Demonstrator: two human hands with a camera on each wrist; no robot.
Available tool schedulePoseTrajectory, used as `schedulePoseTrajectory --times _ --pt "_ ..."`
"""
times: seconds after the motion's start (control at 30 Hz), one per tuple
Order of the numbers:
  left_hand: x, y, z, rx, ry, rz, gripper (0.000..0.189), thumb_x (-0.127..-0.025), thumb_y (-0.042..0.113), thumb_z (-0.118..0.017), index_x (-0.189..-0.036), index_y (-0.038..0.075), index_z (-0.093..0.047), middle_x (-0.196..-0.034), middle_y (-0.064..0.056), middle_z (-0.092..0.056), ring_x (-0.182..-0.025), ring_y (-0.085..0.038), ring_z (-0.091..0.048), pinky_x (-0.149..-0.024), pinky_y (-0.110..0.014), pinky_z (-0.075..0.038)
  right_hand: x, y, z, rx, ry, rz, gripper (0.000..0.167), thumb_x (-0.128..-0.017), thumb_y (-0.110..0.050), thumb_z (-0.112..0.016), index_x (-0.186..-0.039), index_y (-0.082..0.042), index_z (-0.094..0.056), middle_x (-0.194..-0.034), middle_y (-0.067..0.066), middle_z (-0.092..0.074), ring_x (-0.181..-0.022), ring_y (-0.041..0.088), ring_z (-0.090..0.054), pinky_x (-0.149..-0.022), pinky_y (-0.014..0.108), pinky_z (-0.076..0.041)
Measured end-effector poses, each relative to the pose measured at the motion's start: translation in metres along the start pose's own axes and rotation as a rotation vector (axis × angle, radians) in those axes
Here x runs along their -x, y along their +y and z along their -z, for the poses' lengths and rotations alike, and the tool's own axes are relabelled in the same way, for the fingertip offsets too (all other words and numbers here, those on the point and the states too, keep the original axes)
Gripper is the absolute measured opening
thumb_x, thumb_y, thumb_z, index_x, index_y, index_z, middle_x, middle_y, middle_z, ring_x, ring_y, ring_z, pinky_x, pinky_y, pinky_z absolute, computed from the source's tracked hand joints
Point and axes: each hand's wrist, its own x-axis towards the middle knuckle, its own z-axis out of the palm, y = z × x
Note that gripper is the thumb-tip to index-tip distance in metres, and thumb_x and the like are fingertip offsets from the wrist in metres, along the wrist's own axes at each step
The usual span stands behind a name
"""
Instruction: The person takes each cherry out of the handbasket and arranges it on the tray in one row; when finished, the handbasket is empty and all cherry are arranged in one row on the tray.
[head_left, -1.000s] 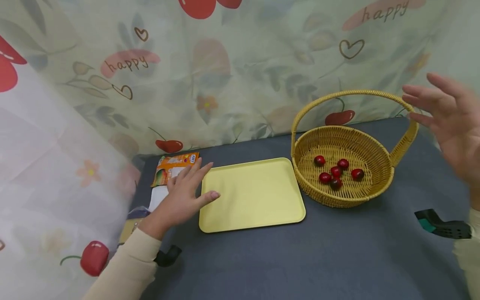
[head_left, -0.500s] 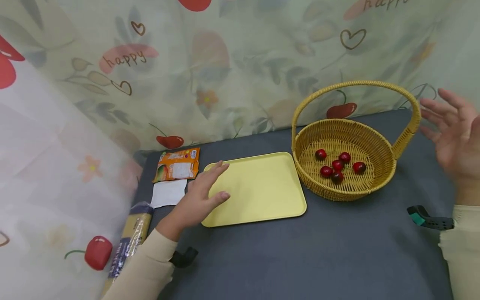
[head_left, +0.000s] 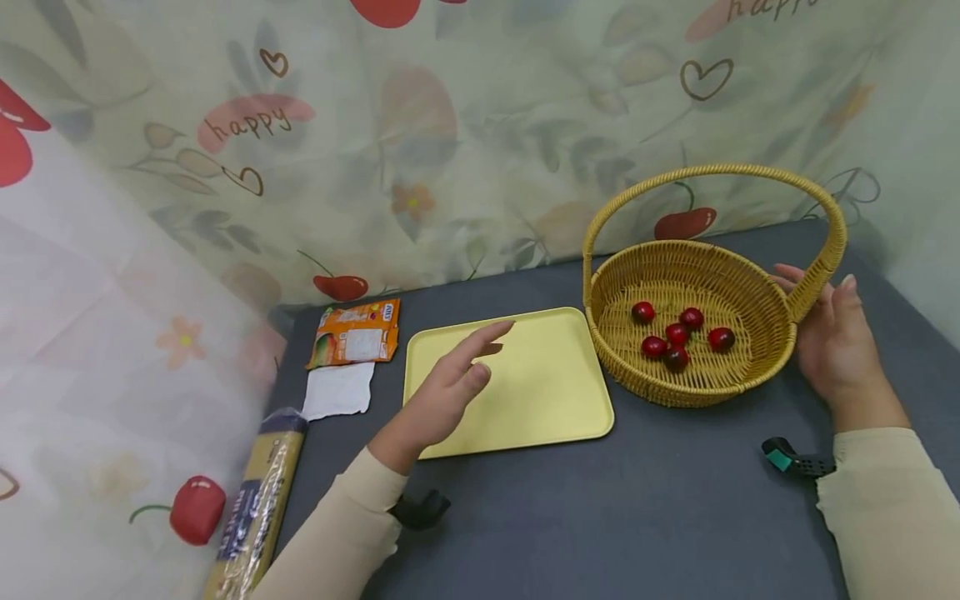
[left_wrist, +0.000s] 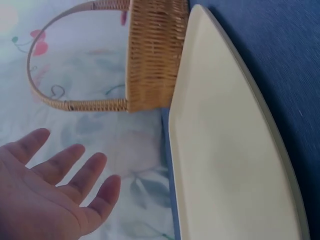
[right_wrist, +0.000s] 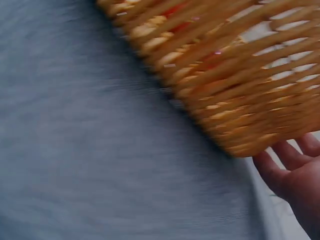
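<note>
- spaghetti packet (head_left: 251,500) nearest, bottom left, lying on dark blue table (head_left: 637,517) by the curtain edge.
- black/teal wrist-cam mounts visible under both sleeves.
- left hand (head_left: 442,392) over the near-left part of yellow tray (head_left: 547,392), fingers straight and a bit spread, palm turned inward, holding nothing. left wrist view confirms: open palm (left_wrist: 45,195), fingers apart, tray (left_wrist: 225,165) beside it. contact w/ tray: can't tell.
- right hand (head_left: 836,342) at the right side of wicker basket (head_left: 697,392), just by the base of its handle (head_left: 712,175). fingers extended, loosely together, reaching behind/against the rim; no wrap around anything seen. right wrist view blurred: basket wall (right_wrist: 225,75) close, fingertips (right_wrist: 280,160) just under it.
- basket sits on table right of tray, nearly touching tray's right edge. hoop handle upright.
- 5 red cherries (head_left: 675,337) in basket bottom, clustered near centre.
- white paper scrap (head_left: 339,390) left of tray, orange snack pouch (head_left: 356,333) just behind it, both flat on table.
- far: fabric backdrop (head_left: 420,142) w/ cherry, heart, "happy" print, wraps round left side too.
</note>
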Motion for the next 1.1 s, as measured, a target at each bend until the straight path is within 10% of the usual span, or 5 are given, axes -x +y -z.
schedulePoseTrajectory --times 0.33,0.53,1.1 --pt "-0.032 0.011 -0.026 0.144 -0.010 -0.079 0.097 -0.104 0.081 -0.035 -0.167 0.007 -0.040 -0.167 -0.009 -0.044 -0.142 -0.029 -0.052 -0.107 -0.062 -0.045 0.007 0.019 0.017 -0.071 -0.084 0.059 0.048 -0.120 -0.012 -0.036 -0.165 0.000 -0.039 -0.160 0.014 -0.044 -0.139 0.020 -0.051 -0.103 0.026 -0.049" --pt "-0.058 0.017 -0.043 0.212 -0.024 -0.072 0.098 -0.104 0.083 -0.031 -0.167 0.009 -0.040 -0.163 -0.010 -0.049 -0.139 -0.025 -0.056 -0.103 -0.055 -0.050 0.009 0.022 0.025 0.006 -0.134 -0.014 0.072 -0.106 0.016 -0.047 -0.171 -0.010 -0.028 -0.160 0.010 -0.038 -0.139 0.016 -0.051 -0.102 0.023 -0.049" --pt "-0.156 0.021 -0.092 0.333 -0.123 0.048 0.085 -0.110 0.075 -0.016 -0.167 0.019 -0.046 -0.156 -0.002 -0.057 -0.131 -0.020 -0.061 -0.098 -0.040 -0.057 0.010 0.023 0.025 0.006 -0.158 -0.044 0.078 -0.102 0.023 -0.048 -0.168 -0.013 -0.028 -0.161 0.010 -0.035 -0.139 0.016 -0.051 -0.099 0.024 -0.052"
